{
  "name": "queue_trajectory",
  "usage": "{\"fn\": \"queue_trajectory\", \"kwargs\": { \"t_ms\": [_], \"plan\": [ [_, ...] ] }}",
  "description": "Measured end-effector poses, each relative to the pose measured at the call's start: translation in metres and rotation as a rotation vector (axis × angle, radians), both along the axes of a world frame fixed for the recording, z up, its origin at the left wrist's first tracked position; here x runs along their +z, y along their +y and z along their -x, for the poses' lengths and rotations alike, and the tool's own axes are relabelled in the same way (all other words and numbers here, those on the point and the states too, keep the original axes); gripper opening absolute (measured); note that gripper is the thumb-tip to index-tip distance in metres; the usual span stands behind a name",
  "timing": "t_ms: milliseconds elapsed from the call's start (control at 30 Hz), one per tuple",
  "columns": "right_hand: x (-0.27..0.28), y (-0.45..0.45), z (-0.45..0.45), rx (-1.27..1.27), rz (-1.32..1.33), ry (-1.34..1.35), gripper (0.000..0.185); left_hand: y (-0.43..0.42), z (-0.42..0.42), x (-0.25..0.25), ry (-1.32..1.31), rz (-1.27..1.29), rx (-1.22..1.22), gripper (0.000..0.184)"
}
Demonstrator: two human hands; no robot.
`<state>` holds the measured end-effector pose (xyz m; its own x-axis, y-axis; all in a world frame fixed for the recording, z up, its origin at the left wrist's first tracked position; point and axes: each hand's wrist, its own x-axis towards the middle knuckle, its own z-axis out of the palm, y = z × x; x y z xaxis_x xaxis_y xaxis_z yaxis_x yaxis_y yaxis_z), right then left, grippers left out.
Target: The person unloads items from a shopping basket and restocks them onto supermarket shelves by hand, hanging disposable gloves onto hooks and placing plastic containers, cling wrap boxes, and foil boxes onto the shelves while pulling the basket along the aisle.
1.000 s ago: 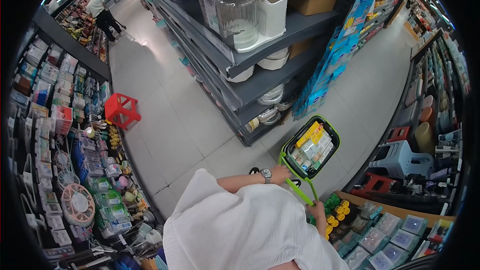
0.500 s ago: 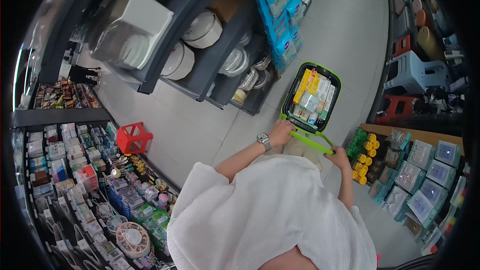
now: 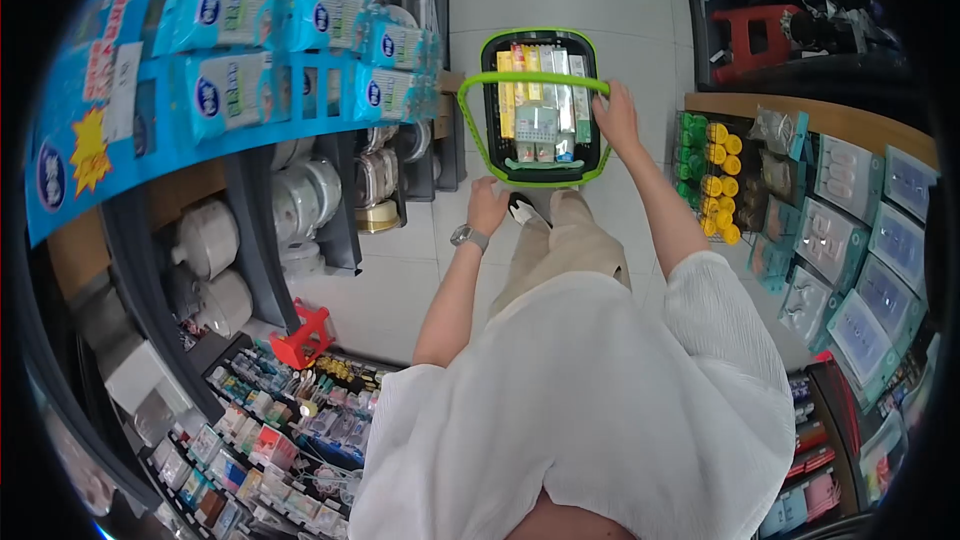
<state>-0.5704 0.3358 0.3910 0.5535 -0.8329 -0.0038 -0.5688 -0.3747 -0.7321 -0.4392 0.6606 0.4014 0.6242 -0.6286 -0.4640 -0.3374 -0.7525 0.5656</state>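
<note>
A black shopping basket with a green rim (image 3: pixel 487 155) is in front of my legs. Its green handle (image 3: pixel 530 76) arches across the top. Inside are upright yellow boxes (image 3: pixel 506 100), white boxes (image 3: pixel 562 105), a pale transparent pack (image 3: pixel 536 123) and small items at the near end. My right hand (image 3: pixel 616 118) is closed round the right side of the handle. Just outside the basket's near left corner, my left hand (image 3: pixel 487 206) hangs loosely open with nothing visible in it. A watch (image 3: pixel 468 235) is on my left wrist.
Packs of wipes (image 3: pixel 235 95) hang on a blue rack at left, close to the basket. Grey shelves with plastic containers (image 3: pixel 208 240) stand below it. A red stool (image 3: pixel 302 335) is at lower left. Yellow-lidded jars (image 3: pixel 722 185) and boxed goods (image 3: pixel 828 233) line the right side.
My view has turned, and the blue rack is now closer on the left. My left hand has let go of the handle. The handle has swung up over the basket, still in my right hand.
</note>
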Motion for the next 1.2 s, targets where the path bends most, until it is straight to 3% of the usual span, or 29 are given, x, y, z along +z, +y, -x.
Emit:
{"fn": "queue_trajectory", "kwargs": {
  "t_ms": [67, 267, 500, 733, 833, 967, 1033, 1100, 1133, 1200],
  "plan": [
    [-0.027, -0.027, -0.025, -0.003, 0.044, 0.02, 0.042, 0.01, 0.012, -0.036, -0.03, 0.001, -0.009, 0.042],
    [-0.128, -0.096, -0.091, -0.015, -0.017, 0.206, 0.054, 0.031, 0.048, -0.061, 0.355, -0.276, 0.054, 0.038],
    [-0.231, -0.134, -0.132, -0.131, -0.195, 0.37, 0.061, 0.049, 0.044, -0.13, 0.385, -0.349, 0.137, 0.033],
    [-0.267, -0.137, -0.123, -0.157, -0.196, 0.436, 0.053, -0.043, -0.009, -0.16, 0.47, -0.29, 0.202, 0.028],
    [-0.251, -0.109, -0.104, -0.129, -0.04, 0.341, 0.039, -0.074, -0.033, -0.187, 0.356, -0.175, 0.151, 0.029],
    [-0.255, -0.042, -0.08, -0.064, -0.341, 0.336, 0.025, -0.124, -0.072, -0.205, 0.097, -0.18, 0.051, 0.032],
    [-0.28, 0.002, -0.066, -0.006, -0.433, 0.385, 0.026, -0.139, -0.083, -0.227, 0.104, -0.253, 0.087, 0.042],
    [-0.284, 0.035, -0.065, -0.124, -0.665, 0.441, 0.039, -0.151, -0.088, -0.255, 0.17, -0.301, 0.163, 0.054],
    [-0.295, 0.05, -0.066, -0.128, -0.66, 0.44, 0.039, -0.153, -0.088, -0.271, 0.17, -0.296, 0.159, 0.054],
    [-0.323, 0.083, -0.063, -0.21, -0.771, 0.244, 0.046, -0.154, -0.086, -0.294, 0.367, -0.368, 0.151, 0.065]
  ]
}}
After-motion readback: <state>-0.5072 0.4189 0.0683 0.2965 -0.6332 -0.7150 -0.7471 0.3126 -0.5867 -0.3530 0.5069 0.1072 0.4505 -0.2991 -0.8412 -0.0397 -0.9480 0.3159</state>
